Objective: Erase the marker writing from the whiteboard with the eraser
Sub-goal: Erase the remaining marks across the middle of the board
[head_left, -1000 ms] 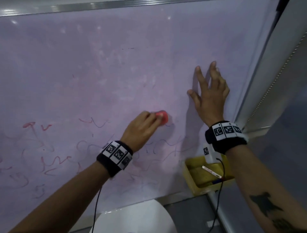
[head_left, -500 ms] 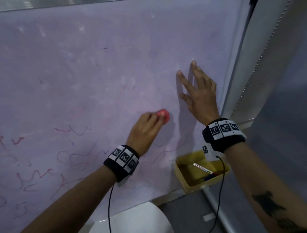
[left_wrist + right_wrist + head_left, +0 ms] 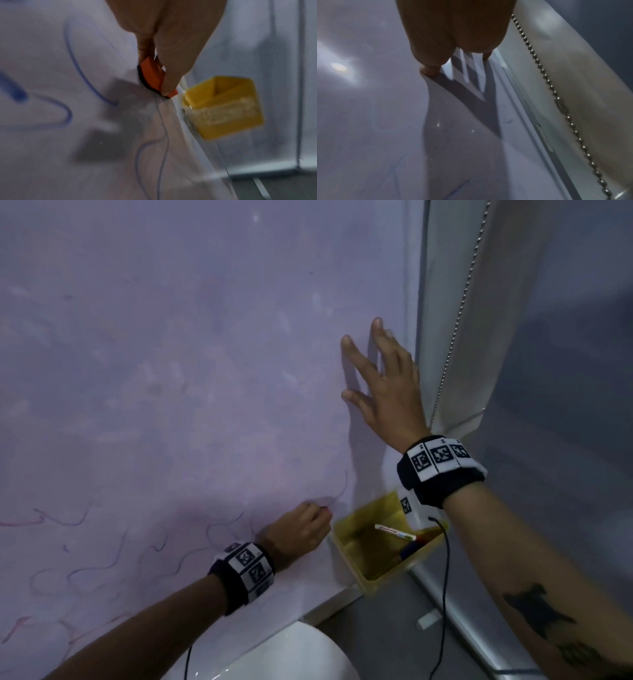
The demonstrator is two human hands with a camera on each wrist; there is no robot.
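The whiteboard [image 3: 205, 354] fills the head view; its upper part is smeared, and blue and red squiggles [image 3: 96, 566] remain along the lower part. My left hand [image 3: 301, 529] grips a small orange eraser [image 3: 154, 75] with a black felt face and presses it to the board near the lower right corner. In the head view only a sliver of the eraser [image 3: 325, 511] shows past the fingers. My right hand [image 3: 383, 381] lies flat on the board with fingers spread, close to the right frame [image 3: 416, 337]. Blue lines [image 3: 80, 65] run beside the eraser.
A yellow tray [image 3: 346, 537] hangs at the board's lower right corner, right beside the left hand, holding a white marker [image 3: 394, 531]. A roller blind with a bead chain [image 3: 459, 313] hangs right of the frame. A white rounded object [image 3: 274, 655] sits below the board.
My left hand has slid the eraser down and to the right, from mid-board to just beside the yellow tray. The right hand stays flat on the board. The head view has shifted right.
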